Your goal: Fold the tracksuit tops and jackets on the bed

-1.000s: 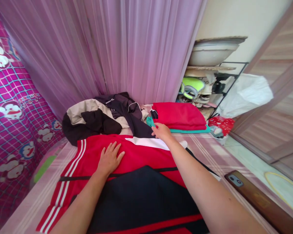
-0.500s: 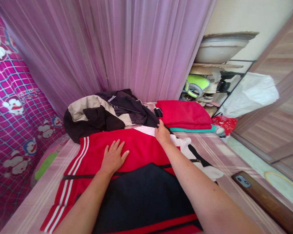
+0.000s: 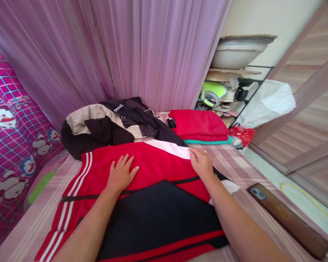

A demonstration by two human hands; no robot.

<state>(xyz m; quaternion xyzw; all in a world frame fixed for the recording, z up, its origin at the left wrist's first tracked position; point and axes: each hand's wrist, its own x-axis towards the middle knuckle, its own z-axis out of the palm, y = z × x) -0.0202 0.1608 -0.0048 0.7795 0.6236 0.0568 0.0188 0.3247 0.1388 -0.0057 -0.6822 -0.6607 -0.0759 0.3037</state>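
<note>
Your left hand [image 3: 122, 176] lies palm down on the red part of the garment [image 3: 161, 203], open wide with the fingers a little spread and the thumb out to the side, gripping nothing. Your right hand [image 3: 201, 163] is partly closed at the end of the garment's white band, with the thumb and forefinger drawn close together there; you cannot tell from this view whether they pinch the cloth. The garment is spread out in front of you on the plaid surface [image 3: 221, 156], red with a big navy panel nearest you and two white stripes down its left side. Your left forearm crosses its red and navy parts. Just beyond it, a loose heap of dark and beige clothes [image 3: 110, 134] lies against its far edge, in front of the purple curtain [image 3: 158, 54]. To the right of that heap sits a folded red pile [image 3: 200, 125], on top of a teal cloth [image 3: 207, 142]. Off to the right of your right forearm, a brown-cased phone [image 3: 292, 220] lies with its camera lenses up
</note>
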